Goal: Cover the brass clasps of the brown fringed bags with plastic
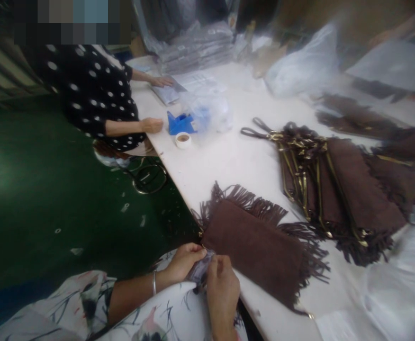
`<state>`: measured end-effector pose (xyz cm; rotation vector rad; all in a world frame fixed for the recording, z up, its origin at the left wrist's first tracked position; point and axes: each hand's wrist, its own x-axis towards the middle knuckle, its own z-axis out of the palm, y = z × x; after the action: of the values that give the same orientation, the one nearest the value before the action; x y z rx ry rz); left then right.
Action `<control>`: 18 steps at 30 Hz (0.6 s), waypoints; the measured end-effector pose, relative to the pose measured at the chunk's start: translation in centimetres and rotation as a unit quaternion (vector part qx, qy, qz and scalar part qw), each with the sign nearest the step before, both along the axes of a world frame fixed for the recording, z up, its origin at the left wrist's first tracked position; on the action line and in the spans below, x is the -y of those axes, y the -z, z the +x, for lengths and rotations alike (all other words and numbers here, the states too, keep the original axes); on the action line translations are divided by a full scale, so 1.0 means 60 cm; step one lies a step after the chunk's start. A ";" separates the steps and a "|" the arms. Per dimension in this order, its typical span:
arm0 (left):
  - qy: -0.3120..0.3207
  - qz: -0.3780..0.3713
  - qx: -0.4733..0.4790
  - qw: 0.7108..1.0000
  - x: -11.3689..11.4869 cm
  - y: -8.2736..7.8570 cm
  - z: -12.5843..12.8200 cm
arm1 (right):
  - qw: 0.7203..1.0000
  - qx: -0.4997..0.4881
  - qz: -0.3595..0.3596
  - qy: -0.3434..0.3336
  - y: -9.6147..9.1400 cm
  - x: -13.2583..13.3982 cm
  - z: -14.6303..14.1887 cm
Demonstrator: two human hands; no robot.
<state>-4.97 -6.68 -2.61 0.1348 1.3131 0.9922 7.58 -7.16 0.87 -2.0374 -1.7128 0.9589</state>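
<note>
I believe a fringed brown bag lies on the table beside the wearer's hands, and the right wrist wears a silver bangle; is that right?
Not quite: the head view shows the silver bangle on the left wrist. A fringed brown bag does lie on the table beside the left hand and right hand.

You are in a workshop or small factory room where bags are handled in quantity. The white tabletop in front of you carries a pile of brown fringed clutches with gold-coloured zips, the same article many times over. Beyond them you have a translucent plastic bag and, towards the far end, stacked plastic-wrapped packs. A blue tape dispenser sits near a tape roll, a co-worker shares your tabletop, and pale scraps litter the green floor.
</note>
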 end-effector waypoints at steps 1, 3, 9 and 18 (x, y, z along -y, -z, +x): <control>-0.006 -0.008 0.006 1.000 -0.001 0.002 0.002 | 1.000 0.012 0.001 -0.006 0.001 0.001 -0.001; -0.008 -0.024 0.013 1.000 -0.006 0.001 0.008 | 1.000 0.021 0.007 -0.015 0.003 0.004 -0.003; 0.003 -0.049 -0.023 0.998 -0.022 -0.016 0.025 | 0.999 0.012 0.032 -0.010 0.009 0.014 -0.004; 0.010 0.032 -0.144 0.989 -0.020 -0.024 0.029 | 0.998 0.024 0.059 -0.004 0.017 0.016 -0.005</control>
<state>-3.23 -5.46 -1.19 0.3511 1.5381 1.0243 7.27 -8.12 -0.17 -1.9952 -1.7590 0.7971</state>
